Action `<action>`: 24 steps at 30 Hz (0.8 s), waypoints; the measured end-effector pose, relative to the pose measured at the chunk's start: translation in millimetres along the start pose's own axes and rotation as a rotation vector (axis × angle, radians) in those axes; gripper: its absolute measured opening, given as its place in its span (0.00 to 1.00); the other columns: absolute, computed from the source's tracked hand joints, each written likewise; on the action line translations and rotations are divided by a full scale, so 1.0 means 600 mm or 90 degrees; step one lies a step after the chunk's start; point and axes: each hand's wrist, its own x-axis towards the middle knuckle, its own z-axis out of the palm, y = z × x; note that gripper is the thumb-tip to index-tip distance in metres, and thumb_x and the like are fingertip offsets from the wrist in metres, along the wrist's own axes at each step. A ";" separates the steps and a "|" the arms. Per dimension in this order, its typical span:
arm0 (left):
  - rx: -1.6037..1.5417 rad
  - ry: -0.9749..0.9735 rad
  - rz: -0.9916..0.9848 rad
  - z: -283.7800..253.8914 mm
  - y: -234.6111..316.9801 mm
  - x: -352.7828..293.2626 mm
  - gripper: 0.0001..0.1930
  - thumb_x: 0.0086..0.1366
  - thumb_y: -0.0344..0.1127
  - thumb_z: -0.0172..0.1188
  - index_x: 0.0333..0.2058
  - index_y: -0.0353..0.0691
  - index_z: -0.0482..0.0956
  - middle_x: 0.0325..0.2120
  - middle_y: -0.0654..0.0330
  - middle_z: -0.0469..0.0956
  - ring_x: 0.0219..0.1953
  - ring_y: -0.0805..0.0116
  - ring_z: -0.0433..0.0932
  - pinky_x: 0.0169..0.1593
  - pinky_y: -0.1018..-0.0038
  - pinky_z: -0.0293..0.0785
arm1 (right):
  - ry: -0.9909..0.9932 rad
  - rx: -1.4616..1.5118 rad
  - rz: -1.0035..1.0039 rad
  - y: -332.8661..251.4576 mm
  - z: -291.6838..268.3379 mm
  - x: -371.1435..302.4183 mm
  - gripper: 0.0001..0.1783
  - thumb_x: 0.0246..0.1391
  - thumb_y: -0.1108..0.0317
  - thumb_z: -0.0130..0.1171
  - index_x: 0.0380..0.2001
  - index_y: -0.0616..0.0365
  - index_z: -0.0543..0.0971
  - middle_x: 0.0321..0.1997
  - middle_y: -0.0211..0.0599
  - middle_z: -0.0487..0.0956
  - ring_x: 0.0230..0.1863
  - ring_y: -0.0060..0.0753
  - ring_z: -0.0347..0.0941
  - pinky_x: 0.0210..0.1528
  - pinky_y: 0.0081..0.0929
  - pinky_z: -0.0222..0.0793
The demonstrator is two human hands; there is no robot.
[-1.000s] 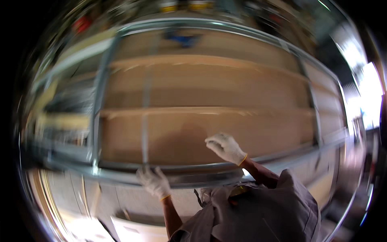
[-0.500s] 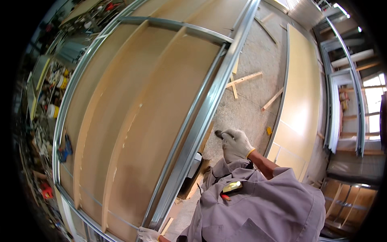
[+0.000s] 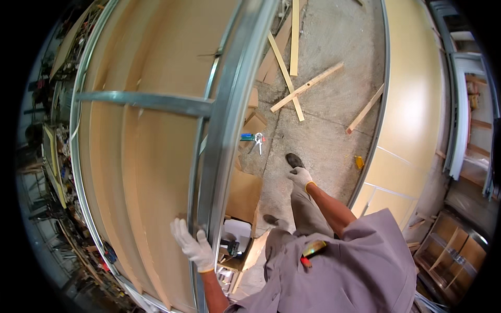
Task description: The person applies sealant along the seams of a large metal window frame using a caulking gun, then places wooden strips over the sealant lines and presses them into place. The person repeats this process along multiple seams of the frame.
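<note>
My left hand [image 3: 193, 245], in a white knit glove, is open with its fingers apart. It is at the near part of the panel's long metal rail [image 3: 222, 104], with the fingertips over the tan panel [image 3: 167, 172]; whether it presses on the rail I cannot tell. My right hand [image 3: 301, 178], gloved the same way, hangs in front of my leg above my dark shoe [image 3: 294, 160]. Its fingers are loosely curled, and nothing shows in them. A metal cross bar [image 3: 146, 101] joins the rail, and wooden strips [image 3: 130, 193] run lengthwise along the panel.
A caulking gun [image 3: 258, 140] lies to the right of the rail. Wood strips [image 3: 308, 86] lie crossed on the concrete floor [image 3: 334, 151]. A cardboard box [image 3: 245, 195] is beside the panel, with a tool [image 3: 229, 245] near it. Another long panel [image 3: 407, 104] is at right.
My view has moved forward along the panel, bringing the cross bar and floor strips nearer. My left hand has come further into view over the rail. The caulking gun now shows.
</note>
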 end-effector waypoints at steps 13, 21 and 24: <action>0.027 -0.028 -0.136 0.206 0.003 0.126 0.27 0.76 0.44 0.57 0.67 0.36 0.69 0.68 0.46 0.70 0.72 0.47 0.67 0.72 0.53 0.64 | 0.042 0.145 0.153 0.203 0.364 0.701 0.63 0.35 0.35 0.82 0.68 0.66 0.71 0.64 0.58 0.79 0.67 0.51 0.76 0.68 0.39 0.71; 0.068 -0.028 -0.186 0.229 0.008 0.135 0.25 0.78 0.45 0.53 0.66 0.36 0.71 0.68 0.47 0.71 0.72 0.49 0.67 0.74 0.56 0.62 | -0.030 0.392 0.045 0.243 0.505 0.810 0.33 0.45 0.50 0.82 0.49 0.58 0.83 0.37 0.35 0.86 0.37 0.35 0.82 0.44 0.31 0.77; 0.052 -0.028 -0.199 0.209 -0.001 0.120 0.25 0.79 0.45 0.52 0.66 0.36 0.71 0.68 0.47 0.71 0.72 0.49 0.67 0.74 0.57 0.61 | -0.261 0.712 0.027 0.236 0.464 0.788 0.24 0.59 0.52 0.75 0.52 0.52 0.83 0.26 0.24 0.76 0.24 0.23 0.70 0.29 0.25 0.68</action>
